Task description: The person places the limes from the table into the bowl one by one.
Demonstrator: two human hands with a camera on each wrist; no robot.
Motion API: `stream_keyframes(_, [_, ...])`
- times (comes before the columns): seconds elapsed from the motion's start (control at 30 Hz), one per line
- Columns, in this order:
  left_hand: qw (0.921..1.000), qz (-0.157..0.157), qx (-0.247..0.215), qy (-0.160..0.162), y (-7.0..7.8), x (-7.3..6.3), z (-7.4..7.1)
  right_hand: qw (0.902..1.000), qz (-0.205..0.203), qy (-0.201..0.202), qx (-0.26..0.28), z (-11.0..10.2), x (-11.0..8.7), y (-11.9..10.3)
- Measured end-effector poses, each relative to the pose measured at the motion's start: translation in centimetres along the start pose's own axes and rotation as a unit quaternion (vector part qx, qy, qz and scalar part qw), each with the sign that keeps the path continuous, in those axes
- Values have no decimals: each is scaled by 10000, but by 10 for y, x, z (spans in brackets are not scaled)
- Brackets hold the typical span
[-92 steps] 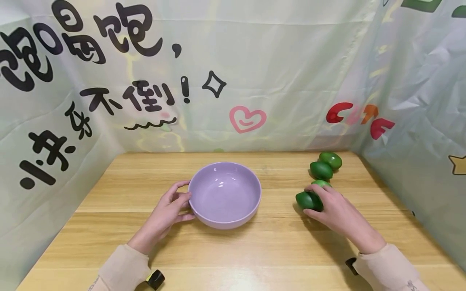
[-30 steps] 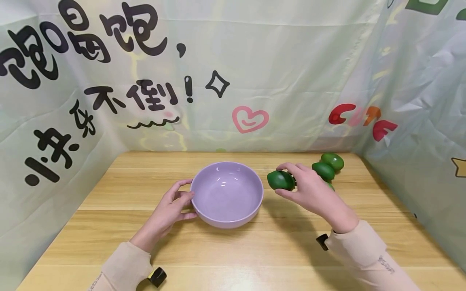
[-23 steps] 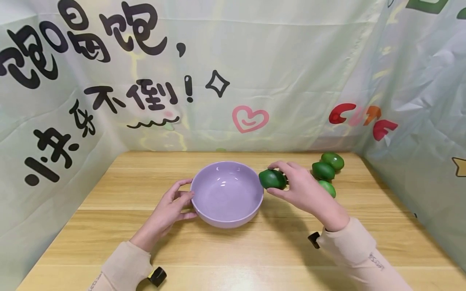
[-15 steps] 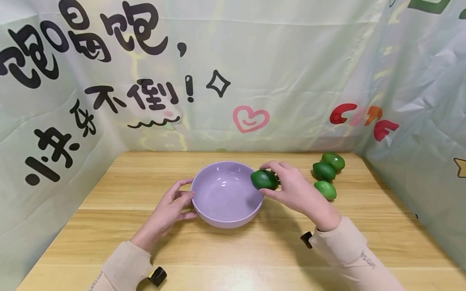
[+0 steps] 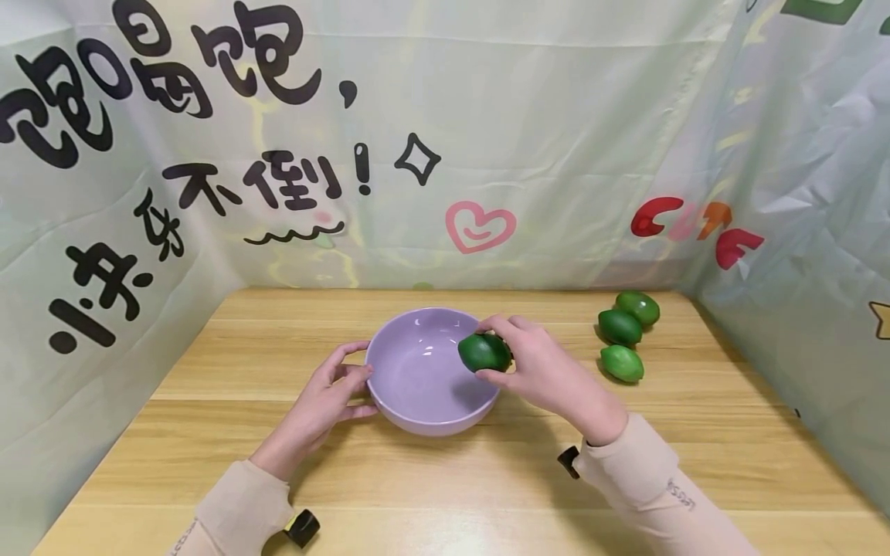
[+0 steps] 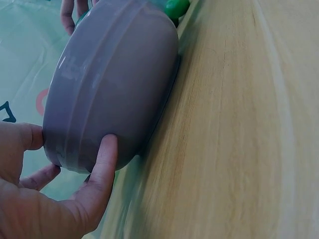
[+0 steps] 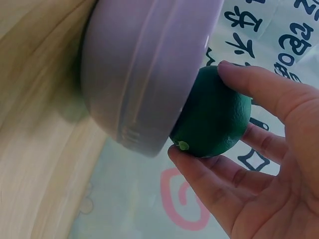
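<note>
On the far left, big black letters sit on a pale green cloth wall. Next comes a beige sleeve with a small black thing beside its cuff. Out of it comes the left hand, which holds the left side of a shiny, round, light purple bowl with curved fingers. The bowl stands upright on a light brown wooden desk. Over the right part of the bowl is a dark green, egg-shaped lime. The right hand pinches it between thumb and fingers; I can't tell if the lime touches the rim. Farther right, three more green limes lie on the desk: a light one in front, a dark one behind it, and a shiny one at the back.
</note>
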State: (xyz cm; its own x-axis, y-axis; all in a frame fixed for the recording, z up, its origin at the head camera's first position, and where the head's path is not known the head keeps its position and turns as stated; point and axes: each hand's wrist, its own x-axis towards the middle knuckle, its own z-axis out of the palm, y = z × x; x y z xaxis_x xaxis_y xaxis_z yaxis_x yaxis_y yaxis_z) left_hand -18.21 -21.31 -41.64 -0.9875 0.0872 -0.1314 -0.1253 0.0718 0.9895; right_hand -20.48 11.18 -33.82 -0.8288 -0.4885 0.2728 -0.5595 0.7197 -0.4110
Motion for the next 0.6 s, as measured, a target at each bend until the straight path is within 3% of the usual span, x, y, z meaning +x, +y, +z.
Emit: stream_keyframes(0.6, [10000,29,13,-54,-3,1,-2,9982,-203,-548,119,24,7,-15])
